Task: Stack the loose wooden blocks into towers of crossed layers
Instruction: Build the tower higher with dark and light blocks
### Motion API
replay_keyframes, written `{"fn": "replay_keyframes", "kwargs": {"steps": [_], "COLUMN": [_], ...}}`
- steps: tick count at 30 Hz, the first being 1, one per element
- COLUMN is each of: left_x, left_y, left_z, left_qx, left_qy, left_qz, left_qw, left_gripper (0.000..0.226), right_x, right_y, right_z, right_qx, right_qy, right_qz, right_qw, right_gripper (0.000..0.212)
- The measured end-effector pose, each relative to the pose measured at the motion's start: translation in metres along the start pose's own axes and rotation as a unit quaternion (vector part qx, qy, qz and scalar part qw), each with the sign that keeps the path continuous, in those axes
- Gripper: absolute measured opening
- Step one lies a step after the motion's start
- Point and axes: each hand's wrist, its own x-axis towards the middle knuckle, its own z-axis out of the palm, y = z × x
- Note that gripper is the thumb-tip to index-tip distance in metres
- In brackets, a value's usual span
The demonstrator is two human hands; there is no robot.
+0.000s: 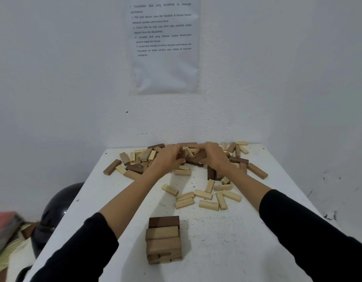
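- The tower (163, 239) stands on the near middle of the table (115, 200), between the two forearms and touching neither.
- Its top layer is three blocks lying side by side, left to right: a dark one at the far side and two lighter brown ones nearer. The block ends of a crossed layer show beneath, at the front.
- The loose blocks (139, 159) lie in a heap along the far edge of the table, against the wall (54, 78), with dark, mid-brown and pale ones mixed and pointing every way.
- A smaller scatter of pale blocks (206, 195) lies flat in the middle of the table, between the heap and the tower and well apart from the tower.
- Both hands reach into the middle of the heap, close together.
- The right hand (213, 155) has its fingers curled over one end of a dark block (198, 156) and grips it.
- The left hand (169, 157) has its fingers bent down among the blocks, thumb against a dark one. Whether it actually grips anything cannot be told.
- Black sleeves (310, 231) cover both arms up to mid-forearm.
- A printed sheet of paper (165, 43) hangs on the wall above the table.
- A black ball (62, 200) sits off the table's left side, with a blurred red thing (5, 222) nearer the left edge.
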Motion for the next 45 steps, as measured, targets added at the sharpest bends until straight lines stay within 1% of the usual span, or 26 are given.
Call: {"fn": "replay_keyframes", "kwargs": {"steps": [4,8,12,16,18,20,22,23,26,27,29,32,34,37,39,40,42,44,45], "left_x": [-0.009,-0.022,-0.043,-0.071,-0.087,-0.101,-0.113,-0.118,-0.133,-0.137,-0.144,-0.149,-0.15,-0.148,-0.149,-0.149,-0.149,-0.151,-0.151], "left_y": [0.023,0.054,0.082,0.112,0.128,0.141,0.148,0.15,0.148,0.146,0.143,0.142,0.14,0.139,0.142,0.143,0.143,0.143,0.142], "left_z": [-0.013,-0.025,-0.027,-0.02,-0.015,-0.005,0.007,0.013,0.028,0.033,0.041,0.042,0.042,0.037,0.032,0.03,0.026,0.025,0.026], "left_qx": [-0.035,-0.035,-0.054,-0.062,-0.051,-0.023,0.015,0.034,0.055,0.057,0.064,0.054,0.042,0.025,0.016,-0.001,-0.041,-0.016,0.007], "left_qy": [0.018,0.015,0.009,0.003,-0.01,-0.035,-0.055,-0.073,-0.122,-0.129,-0.128,-0.111,-0.108,-0.114,-0.136,-0.157,-0.211,-0.246,-0.249], "left_qz": [-0.005,0.005,-0.002,0.005,0.002,-0.014,-0.044,-0.058,-0.082,-0.087,-0.098,-0.106,-0.105,-0.109,-0.112,-0.117,-0.133,-0.116,-0.102], "left_qw": [0.999,0.999,0.999,0.998,0.999,0.999,0.997,0.995,0.988,0.986,0.985,0.987,0.988,0.987,0.984,0.981,0.968,0.962,0.963], "left_gripper": [0.031,0.038,0.037,0.035,0.034,0.025,0.035,0.035,0.023,0.018,0.015,0.032,0.037,0.039,0.04,0.045,0.063,0.078,0.081], "right_x": [-0.016,-0.042,-0.073,-0.113,-0.131,-0.149,-0.165,-0.171,-0.188,-0.192,-0.197,-0.202,-0.201,-0.2,-0.199,-0.199,-0.199,-0.199,-0.198], "right_y": [-0.007,-0.014,-0.027,-0.039,-0.04,-0.038,-0.036,-0.035,-0.037,-0.037,-0.038,-0.04,-0.041,-0.042,-0.042,-0.042,-0.043,-0.045,-0.047], "right_z": [-0.022,-0.04,-0.054,-0.059,-0.057,-0.051,-0.044,-0.04,-0.029,-0.025,-0.02,-0.017,-0.019,-0.027,-0.032,-0.033,-0.035,-0.034,-0.031], "right_qx": [0.05,0.043,0.056,0.039,0.035,0.052,0.043,0.03,0.013,0.018,0.012,-0.019,-0.015,0.009,0.002,-0.018,-0.081,-0.137,-0.161], "right_qy": [0.027,0.036,0.034,0.007,-0.014,-0.038,-0.052,-0.059,-0.069,-0.069,-0.072,-0.086,-0.1,-0.147,-0.162,-0.158,-0.138,-0.13,-0.131], "right_qz": [0.054,0.077,0.09,0.112,0.13,0.149,0.167,0.172,0.186,0.19,0.187,0.174,0.182,0.205,0.202,0.194,0.173,0.165,0.161], "right_qw": [0.997,0.995,0.994,0.993,0.991,0.987,0.984,0.983,0.98,0.979,0.98,0.981,0.978,0.968,0.966,0.968,0.972,0.968,0.965], "right_gripper": [0.028,0.025,0.023,0.025,0.027,0.025,0.027,0.028,0.023,0.022,0.021,0.028,0.029,0.036,0.04,0.037,0.029,0.028,0.032]}}
